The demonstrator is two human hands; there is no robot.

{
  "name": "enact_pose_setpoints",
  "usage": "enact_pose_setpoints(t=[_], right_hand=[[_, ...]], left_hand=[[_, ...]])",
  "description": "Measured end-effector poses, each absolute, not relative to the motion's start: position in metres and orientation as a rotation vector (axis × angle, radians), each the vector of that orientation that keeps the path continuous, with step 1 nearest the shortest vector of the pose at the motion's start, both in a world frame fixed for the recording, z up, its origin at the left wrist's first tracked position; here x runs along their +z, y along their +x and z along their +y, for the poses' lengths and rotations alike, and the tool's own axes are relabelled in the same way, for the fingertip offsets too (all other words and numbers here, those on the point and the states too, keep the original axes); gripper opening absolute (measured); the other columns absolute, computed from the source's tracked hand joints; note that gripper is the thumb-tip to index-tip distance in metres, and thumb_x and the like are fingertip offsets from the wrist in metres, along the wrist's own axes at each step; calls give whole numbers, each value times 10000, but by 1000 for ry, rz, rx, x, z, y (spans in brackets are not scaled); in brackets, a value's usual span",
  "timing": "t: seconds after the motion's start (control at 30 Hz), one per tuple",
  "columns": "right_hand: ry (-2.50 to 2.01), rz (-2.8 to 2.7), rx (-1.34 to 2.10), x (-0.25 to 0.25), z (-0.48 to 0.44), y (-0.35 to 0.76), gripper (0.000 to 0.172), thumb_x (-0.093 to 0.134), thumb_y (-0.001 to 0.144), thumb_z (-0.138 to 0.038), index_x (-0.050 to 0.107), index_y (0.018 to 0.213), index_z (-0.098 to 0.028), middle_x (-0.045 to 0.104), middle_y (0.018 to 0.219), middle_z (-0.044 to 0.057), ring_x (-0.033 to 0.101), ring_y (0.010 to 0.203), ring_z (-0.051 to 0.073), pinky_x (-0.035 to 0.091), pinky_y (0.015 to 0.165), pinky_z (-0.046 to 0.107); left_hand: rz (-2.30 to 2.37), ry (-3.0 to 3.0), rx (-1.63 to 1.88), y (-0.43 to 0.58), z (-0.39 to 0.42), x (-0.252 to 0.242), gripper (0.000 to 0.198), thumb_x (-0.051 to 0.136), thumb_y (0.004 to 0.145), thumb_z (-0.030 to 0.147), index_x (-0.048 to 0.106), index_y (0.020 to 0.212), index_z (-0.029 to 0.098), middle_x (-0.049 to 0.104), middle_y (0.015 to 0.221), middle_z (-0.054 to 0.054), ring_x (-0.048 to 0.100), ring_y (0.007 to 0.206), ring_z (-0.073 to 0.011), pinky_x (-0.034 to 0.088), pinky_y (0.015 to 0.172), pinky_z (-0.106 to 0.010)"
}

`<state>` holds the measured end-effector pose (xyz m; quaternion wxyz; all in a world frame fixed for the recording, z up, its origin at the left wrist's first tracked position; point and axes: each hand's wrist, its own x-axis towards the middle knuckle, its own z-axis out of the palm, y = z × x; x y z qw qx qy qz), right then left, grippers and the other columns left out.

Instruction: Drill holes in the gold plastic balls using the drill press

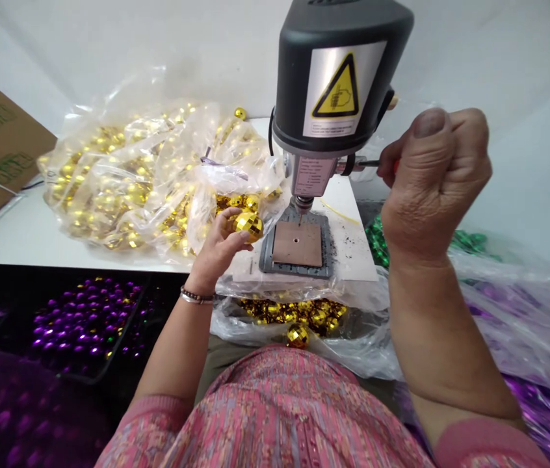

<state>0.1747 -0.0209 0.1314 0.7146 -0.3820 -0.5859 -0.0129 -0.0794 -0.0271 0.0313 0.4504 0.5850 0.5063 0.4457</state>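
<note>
A gold mirrored ball (248,225) is pinched in the fingers of my left hand (221,244), just left of the drill press base. My right hand (435,175) is wrapped round the lever handle (396,165) on the right side of the drill press (338,71). Below the chuck (303,202), a thin bit points down at a brown square block (297,244) with a small hole in it. The block lies on the grey metal base (269,257), and nothing sits on its hole.
A clear plastic bag (123,175) full of gold balls covers the table's left part. Another open bag (294,312) of gold balls lies at my lap. Purple balls (80,325) fill a dark bin at lower left. Green balls (377,240) and purple bags lie right. Dark shavings surround the base.
</note>
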Motion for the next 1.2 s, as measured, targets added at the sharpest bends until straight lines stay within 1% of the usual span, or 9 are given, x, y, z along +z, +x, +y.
enact_pose_setpoints(t=[0.1,0.2,0.27,0.43,0.6,0.7,0.83,1.0,1.2], right_hand=[[-836,-1310,-21,132,-22,175,374,434,988,-518,404,776,-211,398,581,-85,426,514,27,400,606,233],[-842,-1331,1,132,-23,175,382,434,987,-523,410,773,-208,421,594,-80,412,518,20,401,614,227],[-849,-1330,12,133,-24,175,401,436,977,-548,416,770,-206,419,593,-78,416,524,20,392,605,222],[-861,-1328,33,134,-27,175,406,432,968,-553,433,777,-195,437,622,-70,433,550,11,398,621,204],[-892,-1342,53,137,-33,173,358,413,998,-463,459,779,-184,458,648,-70,458,581,2,399,647,173],[-867,-1329,98,139,-34,173,331,433,1006,-400,457,759,-180,455,650,-71,473,596,4,400,651,164],[-818,-1340,125,146,-27,175,338,490,1001,-372,401,720,-204,461,593,-71,440,558,37,397,617,202],[-909,-1403,95,158,-19,179,376,466,1011,-318,299,688,-227,420,585,-62,412,571,64,392,680,238],[-914,-1430,112,163,-18,180,353,455,1014,-324,308,708,-229,434,597,-67,419,575,58,373,681,235]], left_hand=[[1059,1292,1106,-66,-34,23,552,618,777,357,400,1279,287,642,1049,-36,667,844,-156,535,652,-266],[1033,1269,1066,-55,-34,15,518,656,741,324,431,1205,272,636,995,-15,619,781,-129,503,621,-242],[1079,1309,1011,-49,-31,12,485,663,756,329,460,1190,251,649,1008,-24,611,792,-130,499,634,-243],[1223,1508,893,-36,-18,9,516,696,767,363,547,1226,180,684,1036,-56,642,883,-164,529,783,-289],[1406,1782,715,-24,-6,12,476,678,803,400,629,1213,163,690,930,-25,617,780,-148,502,722,-265],[1493,1864,619,-18,-2,18,467,677,814,383,651,1219,151,684,863,-10,602,750,-144,477,689,-251],[1530,1906,555,-11,-1,28,510,695,817,355,651,1275,136,724,951,-40,632,810,-156,489,747,-256],[1529,1963,478,-4,3,36,559,728,807,323,653,1321,117,751,1008,-62,649,835,-161,508,786,-254],[1467,1997,460,-1,12,31,635,777,776,288,644,1374,121,770,1037,-72,668,882,-182,533,853,-284]])
